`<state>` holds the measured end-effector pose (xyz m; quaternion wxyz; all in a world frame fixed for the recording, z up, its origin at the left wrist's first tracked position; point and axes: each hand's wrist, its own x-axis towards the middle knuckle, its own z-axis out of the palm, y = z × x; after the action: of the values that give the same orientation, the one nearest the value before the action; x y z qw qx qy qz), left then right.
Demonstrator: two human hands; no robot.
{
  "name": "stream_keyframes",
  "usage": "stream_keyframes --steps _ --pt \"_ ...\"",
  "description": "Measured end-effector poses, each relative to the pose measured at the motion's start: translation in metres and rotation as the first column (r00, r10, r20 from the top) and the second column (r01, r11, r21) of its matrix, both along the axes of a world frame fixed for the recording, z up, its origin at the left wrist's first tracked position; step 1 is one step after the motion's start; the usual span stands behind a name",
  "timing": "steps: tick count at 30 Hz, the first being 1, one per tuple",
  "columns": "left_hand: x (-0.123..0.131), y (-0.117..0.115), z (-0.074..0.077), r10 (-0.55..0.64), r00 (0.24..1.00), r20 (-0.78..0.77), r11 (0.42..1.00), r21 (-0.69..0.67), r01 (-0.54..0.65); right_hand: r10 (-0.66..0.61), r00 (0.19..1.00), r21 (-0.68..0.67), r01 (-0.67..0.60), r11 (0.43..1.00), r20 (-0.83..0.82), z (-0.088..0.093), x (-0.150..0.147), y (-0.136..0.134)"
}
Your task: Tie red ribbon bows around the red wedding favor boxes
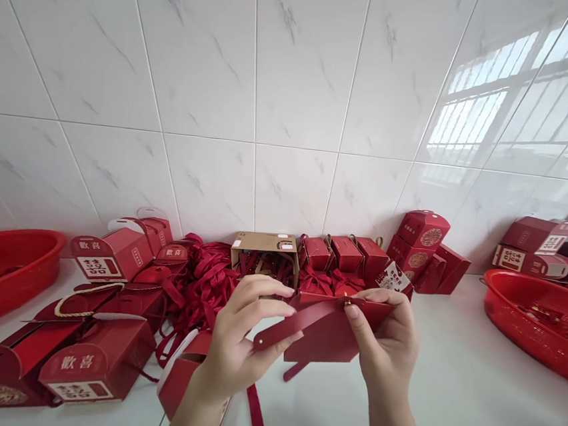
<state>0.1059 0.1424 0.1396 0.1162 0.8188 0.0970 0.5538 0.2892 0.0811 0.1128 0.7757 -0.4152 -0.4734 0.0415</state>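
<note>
Between my two hands is a small red gift box (322, 337), raised above the white tabletop. A flat red strap (277, 329) with a small hole at its free end runs across the top of the box. My left hand (246, 337) pinches this strap between thumb and fingers. My right hand (386, 343) grips the box's right side, its thumb against a small gold fastener (347, 299) where the strap meets the box. Beneath the box a dark red ribbon end (295, 371) sticks out. Behind my left wrist stands another red box (183, 371), partly hidden.
Red gift boxes (99, 362) lie at left beside a heap of red ribbon (211, 269). A cardboard box (264, 241) and more red boxes (345, 252) line the tiled wall. Red plastic basins stand at far left (6, 280) and right (529, 324).
</note>
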Motion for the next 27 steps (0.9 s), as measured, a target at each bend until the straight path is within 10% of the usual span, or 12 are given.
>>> stream_keyframes --steps 11,20,27 --pt "-0.009 0.000 0.002 -0.013 0.960 -0.279 0.987 -0.156 -0.032 -0.081 0.993 -0.025 0.079 0.997 -0.090 -0.002 -0.007 0.004" --pt "-0.028 0.003 0.004 -0.054 0.998 0.027 0.934 -0.351 0.060 0.070 0.978 0.050 -0.081 0.995 0.197 -0.004 -0.005 -0.006" --pt "-0.023 -0.012 0.003 0.004 0.929 0.369 0.853 -0.486 0.190 0.244 0.774 -0.044 -0.271 0.962 0.584 0.000 -0.008 -0.007"
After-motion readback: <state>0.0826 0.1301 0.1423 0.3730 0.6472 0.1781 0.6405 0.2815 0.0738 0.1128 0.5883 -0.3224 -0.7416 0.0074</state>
